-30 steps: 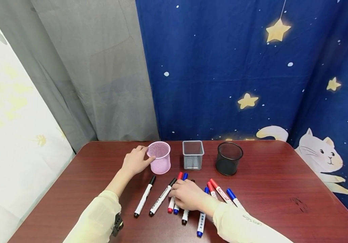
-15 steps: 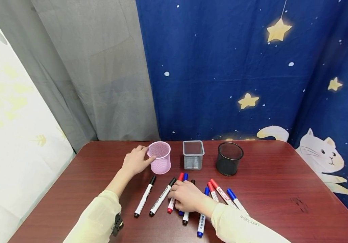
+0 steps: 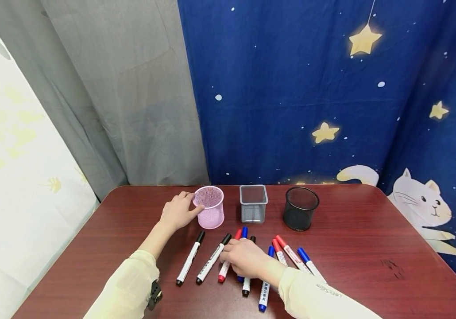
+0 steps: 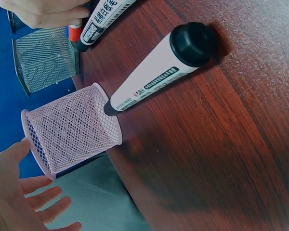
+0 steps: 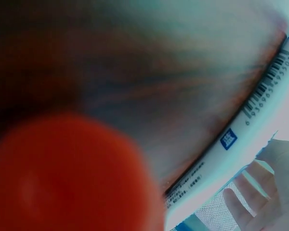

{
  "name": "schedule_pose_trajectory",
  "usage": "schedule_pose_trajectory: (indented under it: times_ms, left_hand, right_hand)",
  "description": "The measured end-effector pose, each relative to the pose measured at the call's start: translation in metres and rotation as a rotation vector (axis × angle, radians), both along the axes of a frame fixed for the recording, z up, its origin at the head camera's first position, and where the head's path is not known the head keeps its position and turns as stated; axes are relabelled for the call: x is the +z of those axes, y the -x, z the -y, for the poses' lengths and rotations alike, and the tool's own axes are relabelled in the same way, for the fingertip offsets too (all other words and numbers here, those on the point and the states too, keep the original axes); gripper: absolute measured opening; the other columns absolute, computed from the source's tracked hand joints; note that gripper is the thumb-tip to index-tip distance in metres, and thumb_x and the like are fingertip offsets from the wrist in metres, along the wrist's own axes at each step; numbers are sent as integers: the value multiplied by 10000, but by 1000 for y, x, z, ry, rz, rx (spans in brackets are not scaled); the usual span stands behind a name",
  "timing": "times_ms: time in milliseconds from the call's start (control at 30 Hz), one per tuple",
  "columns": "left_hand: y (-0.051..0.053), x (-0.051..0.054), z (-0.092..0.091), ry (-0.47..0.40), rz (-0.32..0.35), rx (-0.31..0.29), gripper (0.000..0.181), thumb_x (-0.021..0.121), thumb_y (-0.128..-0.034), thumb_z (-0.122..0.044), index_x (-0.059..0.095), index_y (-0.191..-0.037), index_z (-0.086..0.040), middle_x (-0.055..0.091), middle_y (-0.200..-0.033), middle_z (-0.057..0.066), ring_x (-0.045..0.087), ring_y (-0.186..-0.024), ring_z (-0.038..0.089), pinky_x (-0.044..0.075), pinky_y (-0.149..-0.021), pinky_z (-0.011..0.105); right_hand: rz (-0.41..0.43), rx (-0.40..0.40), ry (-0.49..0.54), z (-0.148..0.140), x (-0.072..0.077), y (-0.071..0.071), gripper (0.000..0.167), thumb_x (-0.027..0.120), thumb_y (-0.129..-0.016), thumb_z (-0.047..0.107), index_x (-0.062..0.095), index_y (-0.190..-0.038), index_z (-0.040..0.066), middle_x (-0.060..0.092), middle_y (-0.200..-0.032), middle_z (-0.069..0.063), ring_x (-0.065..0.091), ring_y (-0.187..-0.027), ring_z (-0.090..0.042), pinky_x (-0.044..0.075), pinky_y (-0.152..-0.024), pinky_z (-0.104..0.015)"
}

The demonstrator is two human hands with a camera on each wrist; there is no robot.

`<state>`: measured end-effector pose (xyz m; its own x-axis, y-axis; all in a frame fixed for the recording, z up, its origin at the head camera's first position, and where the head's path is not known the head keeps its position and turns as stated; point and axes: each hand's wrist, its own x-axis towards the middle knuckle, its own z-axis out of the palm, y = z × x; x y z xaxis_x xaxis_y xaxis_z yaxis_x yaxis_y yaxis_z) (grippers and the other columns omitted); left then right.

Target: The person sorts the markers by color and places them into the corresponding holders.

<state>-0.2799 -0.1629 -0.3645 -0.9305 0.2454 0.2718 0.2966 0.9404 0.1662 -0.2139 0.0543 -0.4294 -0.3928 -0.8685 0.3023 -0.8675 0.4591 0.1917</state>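
A pink mesh pen holder stands at the left of a row of three. My left hand rests against its rim; in the left wrist view the thumb touches the rim and the other fingers spread loosely beside it. At the middle of the table, my right hand pinches a red marker lying on the wood, fingertips partly hidden. Partly under that hand lie a blue marker and a black marker. A large, blurred red cap fills the right wrist view's lower left.
Behind the markers stand a grey square mesh holder and a black round one. Two black-capped markers lie to the left. Several red and blue markers lie right, some under the right sleeve. Curtains hang behind the table.
The red marker has turned slightly under my right fingers. The blue and black markers beside it have shifted a little to the right. My left hand stays at the pink holder.
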Motion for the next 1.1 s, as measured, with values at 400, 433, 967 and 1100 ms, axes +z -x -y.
schedule_pose_trajectory:
  times_ms: [400,433,967,1100]
  left_hand:
    - [-2,2,1,-9,17,1,577,565,-814,-435,528,-1169,19,505,-1153,186,477,-1039,348,405,-752,517]
    - [-2,2,1,-10,19,2,578,564,-815,-435,527,-1171,19,504,-1154,187,476,-1040,348,404,-753,518]
    - [-3,4,-1,1,25,7,588,561,-813,-445,523,-1181,11,504,-1156,185,477,-1039,345,407,-754,511]
    - [-3,4,0,-4,28,6,580,563,-813,-438,523,-1180,10,505,-1154,186,477,-1039,346,406,-754,516]
  right_hand:
    - [35,135,69,-2,6,-4,187,634,-763,189,589,-944,209,572,-917,100,506,-869,-71,422,-691,-236]
    - [38,143,72,-2,7,-5,185,631,-766,189,587,-944,208,569,-916,98,505,-870,-70,421,-696,-235]
    - [94,263,222,-5,21,-16,212,630,-777,178,575,-982,178,552,-914,87,501,-876,-24,409,-747,-182]
    - [141,266,292,-7,28,-16,211,631,-781,169,580,-986,177,557,-898,104,489,-852,5,405,-731,-160]
